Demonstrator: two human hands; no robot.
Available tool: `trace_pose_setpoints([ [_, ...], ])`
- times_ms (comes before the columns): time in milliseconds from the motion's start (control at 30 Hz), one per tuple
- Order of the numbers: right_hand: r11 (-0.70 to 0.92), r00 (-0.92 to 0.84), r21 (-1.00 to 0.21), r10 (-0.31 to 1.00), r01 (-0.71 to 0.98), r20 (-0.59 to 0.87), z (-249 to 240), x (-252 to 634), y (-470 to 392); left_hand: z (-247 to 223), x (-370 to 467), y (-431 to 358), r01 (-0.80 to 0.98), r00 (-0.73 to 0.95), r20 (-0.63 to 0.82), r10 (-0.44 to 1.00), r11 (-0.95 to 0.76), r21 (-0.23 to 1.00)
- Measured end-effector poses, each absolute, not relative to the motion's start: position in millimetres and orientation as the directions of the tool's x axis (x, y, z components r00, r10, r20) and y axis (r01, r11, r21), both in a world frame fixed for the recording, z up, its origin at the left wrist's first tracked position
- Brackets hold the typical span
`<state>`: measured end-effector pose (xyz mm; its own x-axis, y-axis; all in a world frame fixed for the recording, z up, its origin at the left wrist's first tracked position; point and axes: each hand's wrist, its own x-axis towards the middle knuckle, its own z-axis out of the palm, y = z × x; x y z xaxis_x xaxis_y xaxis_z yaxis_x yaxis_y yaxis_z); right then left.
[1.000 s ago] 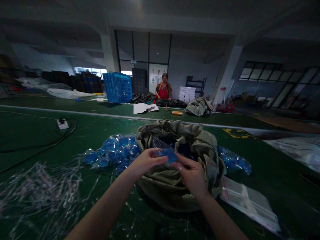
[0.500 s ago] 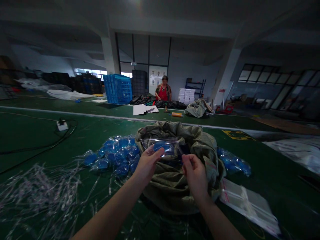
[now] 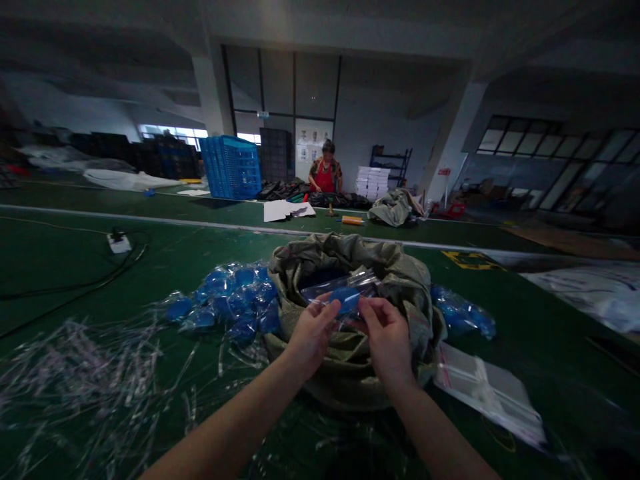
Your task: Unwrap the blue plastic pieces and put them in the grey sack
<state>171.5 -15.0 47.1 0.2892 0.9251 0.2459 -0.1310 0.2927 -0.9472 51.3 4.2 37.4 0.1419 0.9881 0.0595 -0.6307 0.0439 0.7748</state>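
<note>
A clear plastic bag with a flat blue piece inside (image 3: pixel 345 300) is stretched between my hands. My left hand (image 3: pixel 315 330) pinches its left side, thumb on top. At the right edge, my right hand (image 3: pixel 385 333) grips it between thumb and fingers. Both hands are over the mouth of an olive woven sack (image 3: pixel 400 267) with rolled-down sides; its contents are mostly hidden in shadow. Left of the sack lies a pile of bagged blue pieces (image 3: pixel 230 293), and to its right a smaller group of bagged blue pieces (image 3: pixel 463 313).
Thin clear plastic strips (image 3: pixel 85 380) litter the green table at left. A stack of flat clear bags (image 3: pixel 490 390) lies right of the sack. A power strip (image 3: pixel 119 243) with cables is at far left. Across the bench, a person in a red apron (image 3: pixel 325 179) stands near a blue crate (image 3: pixel 230 167).
My right hand has moved from the bag's loose end in toward the blue piece, and the hands are closer together. The bag now looks folded shorter. The view has tilted slightly down.
</note>
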Motion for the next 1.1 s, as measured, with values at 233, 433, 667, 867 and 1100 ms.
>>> trace_pose_setpoints([
  [233, 0.266, 0.218, -0.96, 0.945, -0.082, 0.243, 58, 184, -11, 58, 20, 16, -0.269, 0.037, 0.226, 0.974, -0.208, 0.941],
  [433, 0.231, 0.009, -0.972, 0.973, 0.033, 0.231, 62, 183, -17, 65, 8, 19, -0.097, 0.127, 0.216, 0.968, -0.205, 0.974],
  [667, 0.284, -0.073, -0.944, 0.958, 0.169, 0.276, 63, 191, -15, 68, 5, 19, -0.053, 0.1, 0.255, 0.962, -0.251, 0.967],
  [867, 0.366, -0.138, -0.878, 0.931, 0.308, 0.339, 72, 203, -12, 64, 7, 18, 0.036, 0.101, 0.319, 0.942, -0.324, 0.945],
  [1100, 0.495, -0.197, -0.774, 0.868, 0.395, 0.455, 76, 207, -13, 62, 14, 13, 0.005, 0.085, 0.357, 0.93, -0.359, 0.933],
])
